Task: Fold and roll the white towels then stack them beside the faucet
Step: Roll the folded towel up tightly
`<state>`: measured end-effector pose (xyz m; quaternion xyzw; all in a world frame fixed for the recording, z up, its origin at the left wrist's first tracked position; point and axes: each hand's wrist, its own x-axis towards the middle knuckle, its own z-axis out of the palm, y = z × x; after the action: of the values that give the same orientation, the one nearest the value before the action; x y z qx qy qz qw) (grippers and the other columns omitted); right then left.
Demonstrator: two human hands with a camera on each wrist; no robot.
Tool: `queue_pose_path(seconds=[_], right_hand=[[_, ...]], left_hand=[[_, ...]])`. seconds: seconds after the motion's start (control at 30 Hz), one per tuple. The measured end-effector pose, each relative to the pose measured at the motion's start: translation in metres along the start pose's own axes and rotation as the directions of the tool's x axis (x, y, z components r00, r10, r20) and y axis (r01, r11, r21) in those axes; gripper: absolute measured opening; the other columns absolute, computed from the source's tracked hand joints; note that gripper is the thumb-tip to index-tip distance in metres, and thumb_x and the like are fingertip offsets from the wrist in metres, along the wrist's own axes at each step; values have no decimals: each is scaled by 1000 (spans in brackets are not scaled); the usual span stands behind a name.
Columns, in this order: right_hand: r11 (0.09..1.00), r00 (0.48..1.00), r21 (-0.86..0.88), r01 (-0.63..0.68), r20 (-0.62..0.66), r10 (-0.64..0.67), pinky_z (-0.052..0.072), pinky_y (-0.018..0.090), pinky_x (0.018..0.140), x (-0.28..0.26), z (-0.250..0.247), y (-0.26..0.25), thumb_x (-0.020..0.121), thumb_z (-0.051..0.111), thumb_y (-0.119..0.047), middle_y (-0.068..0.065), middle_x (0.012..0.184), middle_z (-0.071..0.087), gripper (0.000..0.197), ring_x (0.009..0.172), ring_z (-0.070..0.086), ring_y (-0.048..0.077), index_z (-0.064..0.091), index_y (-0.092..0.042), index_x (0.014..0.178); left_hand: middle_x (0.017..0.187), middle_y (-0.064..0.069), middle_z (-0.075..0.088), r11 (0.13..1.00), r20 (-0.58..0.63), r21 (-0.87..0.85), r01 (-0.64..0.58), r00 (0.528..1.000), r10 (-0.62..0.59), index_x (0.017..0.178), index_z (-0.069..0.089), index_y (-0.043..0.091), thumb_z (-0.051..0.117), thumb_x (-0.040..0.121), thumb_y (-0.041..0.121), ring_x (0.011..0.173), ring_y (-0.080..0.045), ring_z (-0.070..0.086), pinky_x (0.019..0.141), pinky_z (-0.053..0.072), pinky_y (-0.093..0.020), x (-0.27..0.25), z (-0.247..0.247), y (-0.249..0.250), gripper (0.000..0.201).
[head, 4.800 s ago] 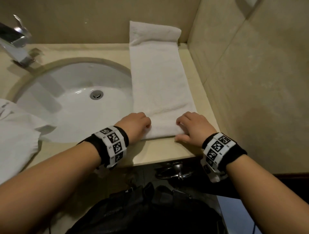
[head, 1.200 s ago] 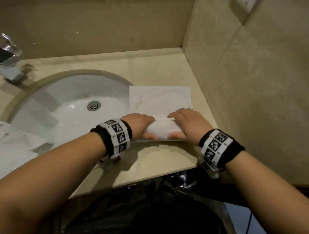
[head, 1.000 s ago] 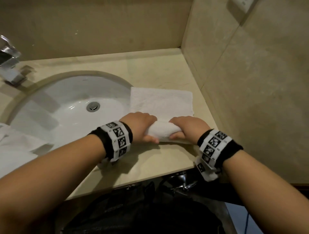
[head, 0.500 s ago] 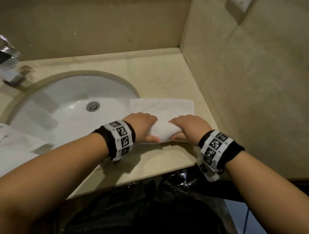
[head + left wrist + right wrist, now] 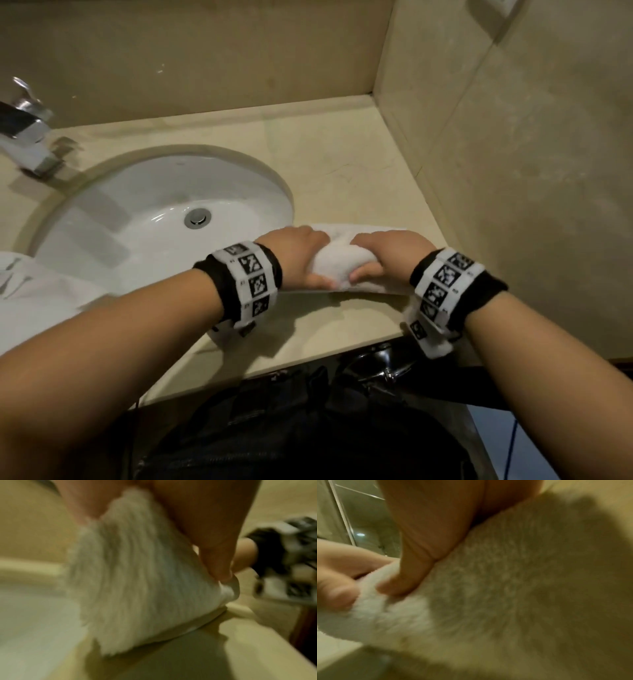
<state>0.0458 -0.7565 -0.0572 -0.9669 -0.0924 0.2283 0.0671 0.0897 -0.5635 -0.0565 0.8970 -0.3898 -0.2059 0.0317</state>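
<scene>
The white towel [image 5: 337,263] lies as a thick roll on the beige tabletop [image 5: 342,164], just right of the sink basin [image 5: 137,219], with only a narrow flat strip of it showing past the roll at 12 o'clock. The left hand [image 5: 294,260] grips the roll's left end: its fingers curl over the top and the thumb presses into the near side, which the left wrist view shows as a thumb tip dug into the terry. The right hand [image 5: 387,253] grips the right end the same way, fingers wrapped over the top and thumb tucked under the near face. The two thumbs sit near each other at the roll's middle, not touching. Both wrists wear black bands with black-and-white square markers. At 9 o'clock from the roll the basin opens, its metal drain [image 5: 197,217] well apart from the cloth. At 10 o'clock, at the far left edge, stands the chrome faucet [image 5: 25,133]. At 8 o'clock, over the basin's left rim, lies more crumpled white cloth [image 5: 37,301]. Beige tiled walls close the corner from 12 to 3 o'clock. At 6 o'clock, below the tabletop edge, dark fabric [image 5: 291,428] fills the lower view.
</scene>
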Motion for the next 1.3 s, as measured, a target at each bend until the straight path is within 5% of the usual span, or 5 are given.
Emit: queue_pose_path(seconds=[0.4, 0.63, 0.9, 1.13, 1.3], right_hand=[[978, 978, -200, 52, -189, -91, 36, 35, 86, -16, 16, -3, 69, 62, -62, 4, 121, 54, 78, 107, 53, 27, 40, -24, 134], [965, 988, 260, 21, 144, -60, 44, 38, 92, -1, -16, 8, 74, 63, -57, 0, 111, 63, 55, 104, 57, 22, 54, -27, 119], [984, 981, -156, 81, -160, -106, 39, 36, 94, -16, 7, 12, 70, 62, -61, 0, 122, 56, 74, 111, 53, 23, 38, -30, 133], [981, 992, 195, -7, 124, -18, 43, 36, 91, 9, -22, 19, 79, 62, -49, 5, 118, 61, 52, 105, 56, 25, 52, -20, 121], [988, 988, -153, -18, -152, -5, 35, 38, 96, 4, -7, 21, 72, 56, -67, 4, 130, 50, 80, 116, 48, 25, 36, -23, 135]], left_hand=[[111, 6, 57, 969, 258, -243, 44, 966, 21, 127, 42, 25, 68, 70, 55, 103, -17, 55, 83, 37, -25, 14, -11, -8, 69], [126, -5, 46, 937, -139, 333, -104, 978, 158, 138, 26, 21, 61, 68, 64, 108, -26, 49, 91, 42, -38, -8, 6, 2, 89], [118, 4, 61, 895, 375, -408, 181, 927, -16, 123, 48, 28, 71, 70, 49, 103, -17, 58, 87, 45, -28, 23, -24, -11, 61], [126, -4, 48, 921, -116, 375, -104, 981, 158, 138, 25, 24, 58, 63, 71, 108, -27, 51, 90, 42, -38, 18, -10, -6, 94], [106, 0, 63, 999, 38, 47, 2, 999, -4, 127, 36, 32, 63, 66, 57, 90, -24, 63, 75, 52, -33, 36, -16, -19, 71]])
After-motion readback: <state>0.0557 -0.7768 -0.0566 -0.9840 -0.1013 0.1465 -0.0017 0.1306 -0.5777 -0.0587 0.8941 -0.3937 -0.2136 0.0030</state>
